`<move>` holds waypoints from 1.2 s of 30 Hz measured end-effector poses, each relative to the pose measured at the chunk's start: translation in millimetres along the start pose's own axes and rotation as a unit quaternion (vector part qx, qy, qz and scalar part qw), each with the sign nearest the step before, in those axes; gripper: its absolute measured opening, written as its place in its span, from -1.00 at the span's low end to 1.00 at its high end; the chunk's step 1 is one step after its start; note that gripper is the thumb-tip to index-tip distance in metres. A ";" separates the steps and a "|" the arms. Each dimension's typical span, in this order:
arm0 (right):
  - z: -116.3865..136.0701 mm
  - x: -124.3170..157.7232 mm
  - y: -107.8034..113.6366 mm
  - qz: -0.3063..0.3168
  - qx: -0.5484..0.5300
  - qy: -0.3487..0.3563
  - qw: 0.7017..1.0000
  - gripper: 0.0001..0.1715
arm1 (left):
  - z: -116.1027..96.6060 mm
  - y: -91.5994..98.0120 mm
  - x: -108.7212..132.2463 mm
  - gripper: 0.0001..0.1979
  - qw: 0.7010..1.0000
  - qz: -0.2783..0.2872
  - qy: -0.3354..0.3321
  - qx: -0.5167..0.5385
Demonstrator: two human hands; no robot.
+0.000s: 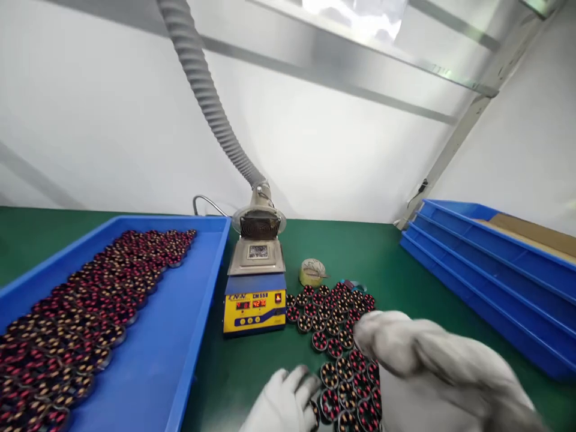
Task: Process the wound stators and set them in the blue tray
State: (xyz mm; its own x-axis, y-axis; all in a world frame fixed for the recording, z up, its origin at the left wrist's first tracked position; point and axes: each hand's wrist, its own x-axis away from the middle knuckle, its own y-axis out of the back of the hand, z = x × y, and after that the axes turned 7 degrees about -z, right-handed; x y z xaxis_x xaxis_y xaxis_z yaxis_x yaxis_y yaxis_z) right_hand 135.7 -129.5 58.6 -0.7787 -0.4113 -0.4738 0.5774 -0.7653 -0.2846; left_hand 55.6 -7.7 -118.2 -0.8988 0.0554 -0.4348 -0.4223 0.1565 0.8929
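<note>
My left hand, in a white glove, is low in the middle with its fingers a little apart. Its fingertips reach the left edge of a cluster of small round motor stators, black rings with red or copper-coloured coils; firm contact cannot be made out. Close to the camera, my right hand, also gloved in white, is blurred over the cluster's right side. Its fingers are curled and pressed together, and whatever they may hold is hidden. Behind the cluster stands a yellow and blue solder pot with lit red digits.
At left, a blue tray carries many more stators. A ribbed exhaust hose comes down to a hood over the pot. A small round tin sits behind the cluster. Stacked blue trays stand at right.
</note>
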 end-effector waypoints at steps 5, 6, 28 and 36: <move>-32.8 -25.9 -34.0 -0.053 -0.132 0.010 0.990 -0.73 | 40.4 102.3 -20.7 -0.88 0.952 -0.293 0.038 -0.086; -43.5 -29.7 -43.0 -0.019 -0.166 -0.035 0.985 -0.66 | 42.7 121.2 -23.3 -0.89 0.933 -0.343 0.032 -0.101; -77.0 -26.6 -86.9 0.136 -0.093 -0.088 0.982 -0.61 | 73.2 161.0 -14.5 -0.70 0.936 -0.322 0.066 0.128; -95.0 -32.2 -86.2 0.143 -0.155 -0.040 0.977 -0.86 | 72.1 167.7 -18.7 -0.88 0.941 -0.332 -0.055 0.040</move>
State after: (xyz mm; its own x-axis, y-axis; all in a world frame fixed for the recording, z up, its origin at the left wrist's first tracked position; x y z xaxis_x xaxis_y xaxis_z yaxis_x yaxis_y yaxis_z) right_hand 134.3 -3.2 19.1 -0.5845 -0.6325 -0.5082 0.8109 -0.4318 -0.3950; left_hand 10.1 88.6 31.2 -0.4207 0.0211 -0.9069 -0.8722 0.2654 0.4108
